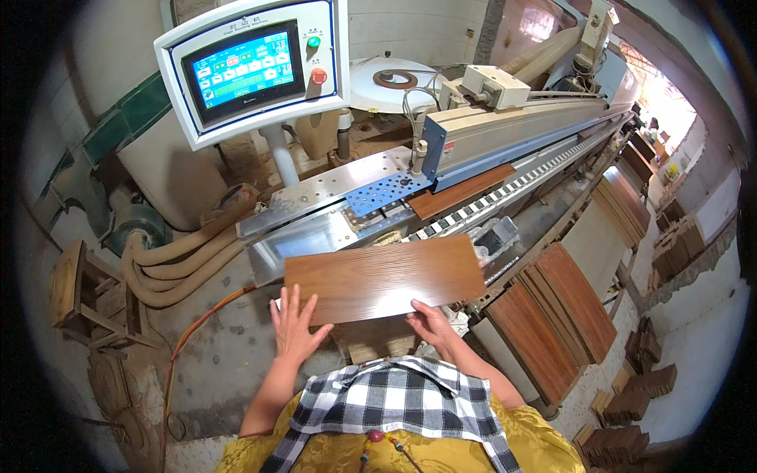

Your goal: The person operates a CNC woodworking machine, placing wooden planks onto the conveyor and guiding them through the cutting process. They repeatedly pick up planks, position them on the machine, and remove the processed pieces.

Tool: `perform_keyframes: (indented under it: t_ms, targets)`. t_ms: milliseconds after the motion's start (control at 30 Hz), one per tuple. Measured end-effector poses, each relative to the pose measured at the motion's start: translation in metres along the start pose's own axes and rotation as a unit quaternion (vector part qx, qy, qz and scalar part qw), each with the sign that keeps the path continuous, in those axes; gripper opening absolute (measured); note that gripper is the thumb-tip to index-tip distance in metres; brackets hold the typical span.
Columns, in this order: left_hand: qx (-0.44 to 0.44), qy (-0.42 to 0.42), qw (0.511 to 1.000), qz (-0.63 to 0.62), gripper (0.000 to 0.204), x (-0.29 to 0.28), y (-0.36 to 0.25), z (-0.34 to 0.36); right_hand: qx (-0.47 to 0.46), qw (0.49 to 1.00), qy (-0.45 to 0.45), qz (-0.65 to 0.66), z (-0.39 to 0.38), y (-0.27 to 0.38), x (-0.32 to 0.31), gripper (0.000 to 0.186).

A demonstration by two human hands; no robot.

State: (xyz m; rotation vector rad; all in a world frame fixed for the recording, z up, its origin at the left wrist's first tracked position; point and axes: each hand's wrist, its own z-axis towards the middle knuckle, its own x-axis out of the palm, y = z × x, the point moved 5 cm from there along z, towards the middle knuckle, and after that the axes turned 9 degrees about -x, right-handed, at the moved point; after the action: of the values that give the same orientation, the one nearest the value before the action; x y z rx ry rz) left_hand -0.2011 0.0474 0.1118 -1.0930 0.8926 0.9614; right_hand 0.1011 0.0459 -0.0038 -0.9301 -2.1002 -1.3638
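Note:
A brown wood-grain board (378, 272) lies level in front of me, its long side across my body, at the near end of a long edge-banding machine (473, 150). My left hand (296, 325) has its fingers spread at the board's near left corner, the fingertips touching its edge. On the near long edge, right of the middle, my right hand (434, 325) grips the board, thumb on top and the other fingers hidden beneath. Another brown panel (461, 193) sits in the machine, beside the black-and-white conveyor track (473, 209).
A control panel (252, 67) with a lit screen stands at the upper left. Several brown boards (544, 315) are stacked on my right. Thick dust hoses (181, 272), an orange hose (197, 331) and a wooden stool (91, 296) are on the left.

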Motion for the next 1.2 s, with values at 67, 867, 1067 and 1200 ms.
perform_keyframes:
  t_ms: [67, 867, 1067, 1200]
  targets:
    - [-0.025, -0.006, 0.999, 0.018, 0.068, 0.003, 0.022, -0.008, 0.021, 0.999, 0.026, -0.008, 0.013, -0.016, 0.025, 0.008]
    - [-0.201, -0.064, 0.977, 0.032, 0.067, 0.023, 0.075, 0.072, -0.254, 0.612, -0.254, -0.705, -0.059, 0.104, -0.166, 0.029]
    - [-0.188, -0.079, 0.979, 0.027, 0.066, 0.025, 0.075, 0.071, -0.154, 0.41, -0.2, -0.876, -0.062, 0.139, -0.166, 0.062]
    - [-0.188, -0.076, 0.979, 0.026, 0.065, 0.024, 0.07, 0.074, -0.108, 0.336, -0.155, -0.923, -0.027, 0.144, -0.216, 0.058]
